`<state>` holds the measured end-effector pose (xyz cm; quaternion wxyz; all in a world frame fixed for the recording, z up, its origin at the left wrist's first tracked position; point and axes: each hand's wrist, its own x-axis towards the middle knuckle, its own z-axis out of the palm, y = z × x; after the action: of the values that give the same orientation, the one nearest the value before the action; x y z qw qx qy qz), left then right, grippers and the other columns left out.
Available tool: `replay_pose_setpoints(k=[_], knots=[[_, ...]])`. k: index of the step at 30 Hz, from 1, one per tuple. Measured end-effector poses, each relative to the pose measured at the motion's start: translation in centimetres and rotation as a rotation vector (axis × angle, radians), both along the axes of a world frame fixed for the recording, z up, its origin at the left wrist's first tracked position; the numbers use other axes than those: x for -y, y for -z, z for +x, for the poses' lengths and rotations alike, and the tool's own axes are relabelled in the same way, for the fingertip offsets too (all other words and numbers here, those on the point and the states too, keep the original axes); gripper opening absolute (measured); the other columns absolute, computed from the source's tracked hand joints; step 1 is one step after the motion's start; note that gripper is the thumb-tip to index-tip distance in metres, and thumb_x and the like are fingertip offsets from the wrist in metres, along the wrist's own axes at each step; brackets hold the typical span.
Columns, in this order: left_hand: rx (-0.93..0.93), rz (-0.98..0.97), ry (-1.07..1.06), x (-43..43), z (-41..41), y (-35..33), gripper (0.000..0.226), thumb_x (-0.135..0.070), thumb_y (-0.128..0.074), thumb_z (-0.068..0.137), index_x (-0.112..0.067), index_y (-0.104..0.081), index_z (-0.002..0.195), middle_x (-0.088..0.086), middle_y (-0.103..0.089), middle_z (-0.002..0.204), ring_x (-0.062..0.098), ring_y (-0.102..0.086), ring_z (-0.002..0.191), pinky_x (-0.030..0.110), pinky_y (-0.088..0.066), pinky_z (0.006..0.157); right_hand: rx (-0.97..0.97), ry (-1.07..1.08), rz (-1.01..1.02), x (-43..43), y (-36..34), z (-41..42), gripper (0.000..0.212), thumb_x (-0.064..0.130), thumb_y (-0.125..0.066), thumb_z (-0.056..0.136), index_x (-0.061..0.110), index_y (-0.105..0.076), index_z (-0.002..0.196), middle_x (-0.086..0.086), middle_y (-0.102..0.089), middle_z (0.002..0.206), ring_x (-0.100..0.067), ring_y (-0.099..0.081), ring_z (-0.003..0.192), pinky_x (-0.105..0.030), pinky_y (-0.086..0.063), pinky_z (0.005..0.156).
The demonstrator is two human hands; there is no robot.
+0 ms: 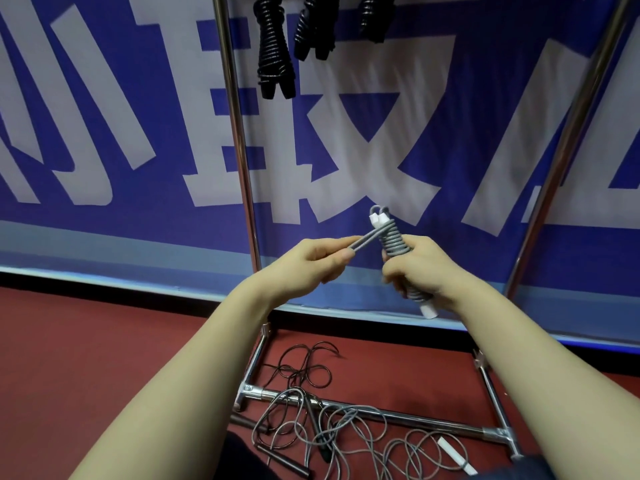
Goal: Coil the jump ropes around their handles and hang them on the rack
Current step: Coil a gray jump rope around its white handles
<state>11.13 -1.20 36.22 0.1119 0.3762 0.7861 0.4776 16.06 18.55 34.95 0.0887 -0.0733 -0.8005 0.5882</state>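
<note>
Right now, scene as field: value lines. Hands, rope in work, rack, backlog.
left hand: pinches the free loop of the grey jump rope
right hand: grips the wound bundle, white handles showing at both ends
rack: three black coiled ropes hang near its top
floor: loose ropes tangled across the rack's base bar
stage: coil nearly done, not yet hung

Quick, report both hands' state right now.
Left hand: closed, pinching the free stretch of the grey jump rope.
Right hand: closed around the same rope's coiled handles.
</note>
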Motion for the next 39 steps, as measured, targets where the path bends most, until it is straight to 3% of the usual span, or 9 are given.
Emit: replay_pose_setpoints(k=[6, 14, 18, 22, 24, 30, 33, 35, 39], knots=[[0.136, 0.248, 0.128, 0.4, -0.1, -0.3, 0.036, -0.030, -0.052, 0.094, -0.034, -0.054, 0.130, -0.005, -0.040, 0.066, 0.008, -0.036, 0.063, 0.021, -0.035, 0.067, 0.150, -0.680, -0.425, 1.4, -1.8, 2.1, 0.035, 0.002, -0.065, 0.040, 0.008, -0.046, 0.069, -0.007, -0.040, 0.052, -0.016, -0.038, 0.036, -0.020, -0.034, 0.043], [0.248, 0.334, 0.335, 0.5, 0.0, -1.5, 0.042, -0.018, -0.041, 0.100, 0.002, -0.047, 0.137, -0.012, -0.037, 0.062, 0.007, -0.032, 0.059, 0.018, -0.035, 0.065, 0.252, -1.197, -0.757, 2.3, -2.3, 2.1, 0.015, 0.007, -0.062, 0.063, 0.003, -0.054, 0.075, -0.012, -0.056, 0.059, -0.020, -0.057, 0.044, -0.022, -0.037, 0.044], [0.316, 0.311, 0.394, 1.3, 0.0, -2.2, 0.037, -0.015, -0.037, 0.099, -0.006, -0.053, 0.131, -0.009, -0.037, 0.060, 0.006, -0.034, 0.058, 0.017, -0.037, 0.065, 0.233, -1.170, -0.801, 2.4, -2.4, 2.0, 0.015, 0.006, -0.062, 0.062, 0.001, -0.056, 0.075, -0.015, -0.055, 0.073, -0.027, -0.057, 0.057, -0.024, -0.047, 0.041], [0.092, 0.120, 0.356, 2.0, 0.1, -2.9, 0.033, -0.016, -0.045, 0.101, -0.022, -0.055, 0.132, -0.003, -0.065, 0.077, 0.011, -0.056, 0.073, 0.027, -0.045, 0.081, 0.231, -1.020, -0.709, 1.5, -1.9, 1.9, 0.022, 0.007, -0.069, 0.055, 0.000, -0.057, 0.072, -0.014, -0.049, 0.075, -0.024, -0.052, 0.058, -0.028, -0.051, 0.045], [0.118, 0.160, 0.301, 1.7, 0.3, -3.0, 0.037, -0.012, -0.047, 0.099, -0.023, -0.051, 0.134, 0.001, -0.068, 0.083, 0.012, -0.057, 0.069, 0.025, -0.046, 0.075, 0.196, -0.982, -0.699, 1.3, -1.8, 1.8, 0.023, 0.008, -0.071, 0.052, 0.001, -0.057, 0.070, -0.012, -0.046, 0.072, -0.021, -0.049, 0.054, -0.028, -0.050, 0.046], [0.245, 0.309, 0.177, 0.2, 1.1, -3.0, 0.030, -0.007, -0.044, 0.101, -0.017, -0.058, 0.126, -0.005, -0.042, 0.061, 0.008, -0.032, 0.056, 0.020, -0.032, 0.058, 0.109, -0.953, -0.732, 1.2, -1.8, 1.5, 0.028, 0.012, -0.072, 0.049, 0.000, -0.059, 0.070, -0.010, -0.050, 0.067, -0.020, -0.052, 0.051, -0.029, -0.051, 0.049], [0.176, 0.285, 0.062, -0.4, 1.7, -3.7, 0.032, -0.039, -0.056, 0.090, -0.014, -0.067, 0.106, -0.006, -0.023, 0.056, 0.014, -0.019, 0.055, 0.026, -0.020, 0.055, 0.090, -0.927, -0.725, 1.6, -1.8, 1.5, 0.031, 0.012, -0.073, 0.045, 0.000, -0.059, 0.070, -0.010, -0.049, 0.068, -0.020, -0.051, 0.049, -0.028, -0.049, 0.046], [0.068, 0.259, -0.017, -0.7, 2.4, -3.9, 0.031, -0.045, -0.058, 0.094, -0.019, -0.072, 0.083, -0.011, -0.027, 0.052, 0.011, -0.021, 0.052, 0.024, -0.021, 0.053, 0.085, -0.901, -0.714, 1.8, -1.8, 1.5, 0.032, 0.012, -0.074, 0.042, 0.000, -0.059, 0.068, -0.011, -0.048, 0.066, -0.021, -0.050, 0.048, -0.027, -0.049, 0.045], [0.015, 0.261, -0.012, -0.7, 2.6, -3.9, 0.019, -0.033, -0.054, 0.098, -0.033, -0.074, 0.097, -0.008, -0.030, 0.056, 0.010, -0.022, 0.055, 0.026, -0.021, 0.052, 0.073, -0.885, -0.684, 1.7, -2.0, 1.7, 0.033, 0.012, -0.075, 0.042, 0.000, -0.058, 0.067, -0.011, -0.049, 0.062, -0.021, -0.049, 0.047, -0.027, -0.048, 0.044]])
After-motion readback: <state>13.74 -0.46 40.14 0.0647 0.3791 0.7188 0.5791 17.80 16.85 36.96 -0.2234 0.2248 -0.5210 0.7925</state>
